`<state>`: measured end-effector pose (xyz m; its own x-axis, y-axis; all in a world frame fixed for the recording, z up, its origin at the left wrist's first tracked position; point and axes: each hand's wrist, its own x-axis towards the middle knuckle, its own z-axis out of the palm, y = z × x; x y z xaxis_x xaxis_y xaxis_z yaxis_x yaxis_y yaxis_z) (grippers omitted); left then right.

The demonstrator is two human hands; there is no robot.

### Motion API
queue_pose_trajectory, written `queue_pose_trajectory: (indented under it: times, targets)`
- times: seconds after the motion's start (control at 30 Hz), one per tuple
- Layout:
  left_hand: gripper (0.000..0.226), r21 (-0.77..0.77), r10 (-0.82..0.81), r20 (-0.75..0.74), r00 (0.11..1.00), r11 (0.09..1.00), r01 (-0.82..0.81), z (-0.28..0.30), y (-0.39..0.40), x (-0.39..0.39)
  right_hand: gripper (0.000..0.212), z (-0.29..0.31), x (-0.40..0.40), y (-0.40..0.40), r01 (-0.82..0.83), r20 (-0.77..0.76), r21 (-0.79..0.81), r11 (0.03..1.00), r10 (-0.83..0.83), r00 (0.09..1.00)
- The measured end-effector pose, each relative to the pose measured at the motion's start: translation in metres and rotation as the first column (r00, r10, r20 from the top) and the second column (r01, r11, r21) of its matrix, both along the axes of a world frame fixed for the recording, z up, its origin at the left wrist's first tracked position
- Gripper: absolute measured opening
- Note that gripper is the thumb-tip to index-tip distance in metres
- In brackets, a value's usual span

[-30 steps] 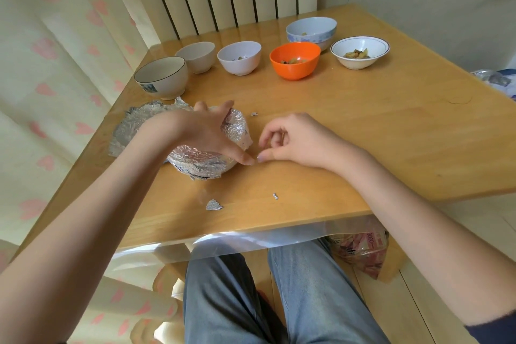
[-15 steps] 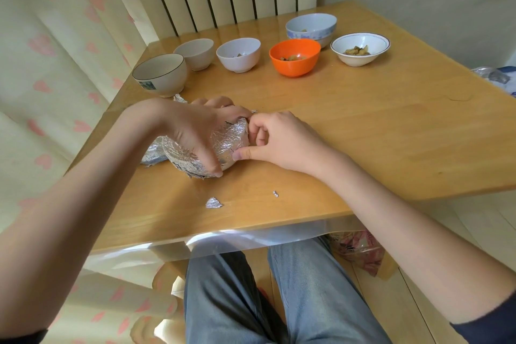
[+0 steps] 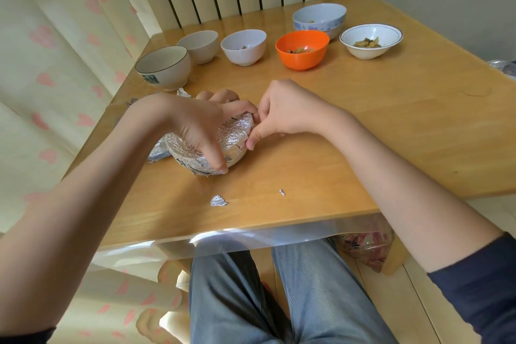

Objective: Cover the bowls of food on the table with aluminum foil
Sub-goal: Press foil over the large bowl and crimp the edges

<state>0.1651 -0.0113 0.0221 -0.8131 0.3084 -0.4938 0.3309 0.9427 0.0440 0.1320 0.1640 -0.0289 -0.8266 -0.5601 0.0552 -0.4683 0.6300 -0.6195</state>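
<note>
My left hand (image 3: 195, 126) grips the foil-wrapped bowl (image 3: 231, 142) near the table's (image 3: 363, 126) front left, fingers curled over it. My right hand (image 3: 282, 112) pinches foil at its right rim. Five uncovered bowls (image 3: 301, 49) line the far edge.

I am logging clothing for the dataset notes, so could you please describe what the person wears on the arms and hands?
Both hands, left and right, are bare: no gloves, rings or watch show. The forearms are bare too, with dark navy sleeves pushed up towards the elbows.
</note>
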Motion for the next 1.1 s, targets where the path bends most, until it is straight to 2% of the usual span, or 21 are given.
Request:
queue_pose_trajectory:
  times: [0.07,0.13,0.33,0.4,0.53,0.63,0.73,0.83,0.9,1.0,1.1]
  targets:
    - [0.096,0.011,0.001,0.002,1.0,1.0,-0.001,0.0,0.001,0.001,0.05,0.004,-0.004,-0.002,0.023,-0.033,0.106,0.994,-0.02,0.999]
    - [0.095,0.008,0.003,-0.001,1.0,1.0,-0.003,0.0,0.002,0.002,0.053,0.001,-0.008,-0.003,0.03,-0.039,0.111,0.993,-0.026,0.999]
    - [0.094,-0.014,0.009,-0.015,1.0,1.0,-0.01,0.002,0.003,0.003,0.041,-0.014,-0.009,0.008,-0.121,0.09,-0.206,0.971,0.142,0.986]
    - [0.096,-0.035,0.019,-0.013,1.0,0.999,-0.019,0.001,0.003,0.003,0.046,-0.013,-0.01,0.006,-0.085,0.03,-0.22,0.972,0.093,0.995]
    - [0.1,-0.078,0.13,-0.032,0.991,0.988,-0.132,0.001,0.005,0.0,0.052,-0.015,-0.011,0.004,0.029,-0.158,-0.109,0.994,-0.046,0.986]
    - [0.108,-0.133,0.253,-0.042,0.967,0.957,-0.256,0.001,0.011,-0.004,0.046,-0.016,-0.009,0.009,0.059,-0.195,-0.11,0.992,-0.08,0.977]
    - [0.121,-0.147,0.304,-0.022,0.952,0.941,-0.304,0.002,0.016,-0.003,0.03,-0.016,-0.002,0.015,0.06,-0.199,-0.092,0.994,-0.078,0.977]
    - [0.143,-0.094,0.275,0.077,0.958,0.959,-0.268,0.014,0.008,0.001,0.014,-0.019,0.016,0.022,0.034,-0.146,-0.092,0.995,-0.047,0.988]
    - [0.152,-0.101,0.194,0.066,0.979,0.977,-0.187,0.021,-0.003,-0.002,0.021,-0.021,0.032,0.022,0.017,-0.097,-0.052,0.998,-0.022,0.995]
    - [0.152,-0.157,0.097,0.075,0.992,0.984,-0.085,0.017,-0.008,-0.002,0.044,-0.02,0.052,0.01,0.059,-0.134,0.051,0.997,-0.051,0.99]
    - [0.14,-0.132,0.047,0.061,0.997,0.991,-0.039,0.007,-0.004,0.002,0.046,-0.022,0.06,-0.005,0.15,-0.22,0.03,0.988,-0.14,0.965]
